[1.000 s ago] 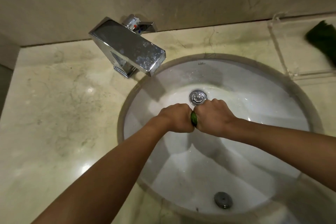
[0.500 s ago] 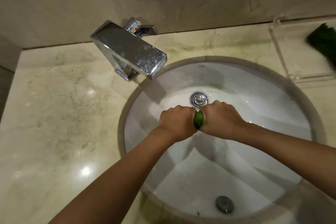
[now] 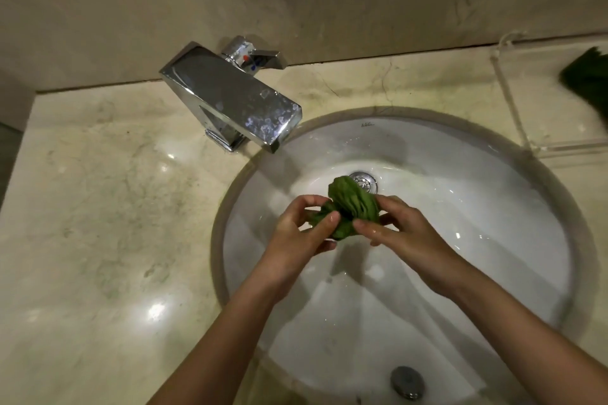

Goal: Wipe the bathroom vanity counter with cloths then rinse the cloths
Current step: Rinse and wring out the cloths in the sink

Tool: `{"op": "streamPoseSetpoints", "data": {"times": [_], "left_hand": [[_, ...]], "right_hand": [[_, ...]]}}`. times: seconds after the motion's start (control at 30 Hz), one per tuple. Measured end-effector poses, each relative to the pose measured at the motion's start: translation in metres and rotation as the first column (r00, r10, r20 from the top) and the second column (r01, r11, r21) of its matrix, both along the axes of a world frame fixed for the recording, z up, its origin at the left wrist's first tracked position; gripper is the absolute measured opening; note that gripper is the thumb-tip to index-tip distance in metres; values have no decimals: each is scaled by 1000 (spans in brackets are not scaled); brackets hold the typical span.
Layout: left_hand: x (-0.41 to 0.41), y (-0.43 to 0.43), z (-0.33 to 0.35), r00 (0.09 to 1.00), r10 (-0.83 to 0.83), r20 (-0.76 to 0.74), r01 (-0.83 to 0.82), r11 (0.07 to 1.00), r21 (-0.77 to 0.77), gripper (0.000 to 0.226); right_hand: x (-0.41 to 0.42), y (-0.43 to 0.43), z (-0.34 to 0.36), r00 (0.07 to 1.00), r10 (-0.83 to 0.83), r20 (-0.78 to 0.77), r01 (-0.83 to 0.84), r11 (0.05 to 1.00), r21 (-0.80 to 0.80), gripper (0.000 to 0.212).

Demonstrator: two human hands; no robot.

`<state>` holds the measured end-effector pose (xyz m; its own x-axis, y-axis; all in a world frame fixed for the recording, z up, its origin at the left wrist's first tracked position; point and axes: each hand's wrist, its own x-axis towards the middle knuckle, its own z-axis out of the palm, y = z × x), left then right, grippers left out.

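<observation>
A crumpled, wet green cloth [image 3: 353,205] is held over the white sink basin [image 3: 477,223]. My left hand [image 3: 301,233] pinches its left part between thumb and fingers. My right hand [image 3: 399,230] pinches its right part with wet fingertips. The bunched cloth sits just in front of the chrome drain [image 3: 363,181]. A second dark green cloth [image 3: 589,80] lies at the far right edge of the marble counter [image 3: 98,207], partly cut off by the frame.
A square chrome faucet [image 3: 237,102] with its lever handle [image 3: 256,56] stands at the back left of the basin; no water runs from it. A clear acrylic tray [image 3: 526,128] sits on the counter at the right. An overflow cap [image 3: 407,381] shows on the basin's near wall.
Both fists were clenched tight together around the cloth, with only a sliver showing. They have since loosened and parted, and the cloth now bulges out between my fingertips.
</observation>
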<state>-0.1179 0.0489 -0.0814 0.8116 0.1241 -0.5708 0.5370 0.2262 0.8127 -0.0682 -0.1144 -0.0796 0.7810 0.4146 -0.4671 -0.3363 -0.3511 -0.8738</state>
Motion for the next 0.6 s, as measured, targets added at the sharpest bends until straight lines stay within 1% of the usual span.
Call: {"op": "streamPoseSetpoints", "data": {"times": [0.07,0.13,0.2,0.23,0.27,0.3,0.33,0.37,0.43,0.5,0.57,0.6], "left_hand": [[-6,0,2,996,-77,44,73,994,84,26],[-11,0,6,991,-134,4,134,987,84,37],[-11,4,10,972,-232,-47,234,970,63,46],[-10,6,12,960,-272,-67,273,962,14,52],[-9,8,15,958,-276,-73,273,961,-54,59],[-6,9,17,968,-237,-81,228,968,-108,64],[-3,9,18,981,-179,-74,169,978,-119,67],[1,8,19,990,-130,-55,125,989,-78,67],[7,2,21,994,-110,16,110,993,47,55],[11,-4,18,993,-100,64,89,984,152,32],[12,-2,15,998,-12,58,-3,968,252,12],[12,3,12,997,42,61,-60,944,325,8]], "right_hand": [[0,0,2,989,-143,-29,145,982,123,23],[0,2,3,962,-254,-97,269,943,195,23],[1,6,5,944,-288,-164,321,915,244,25],[2,8,6,939,-287,-189,329,909,255,26],[2,9,8,938,-279,-203,328,907,265,26],[2,11,10,941,-271,-203,320,908,270,28],[3,12,12,944,-266,-196,313,910,270,28],[3,13,14,948,-259,-188,302,916,263,29],[0,16,17,958,-222,-179,263,931,254,27],[0,18,19,963,-203,-179,245,933,262,23],[4,16,22,945,-261,-198,308,914,265,20],[7,14,23,932,-305,-194,347,906,244,18]]}}
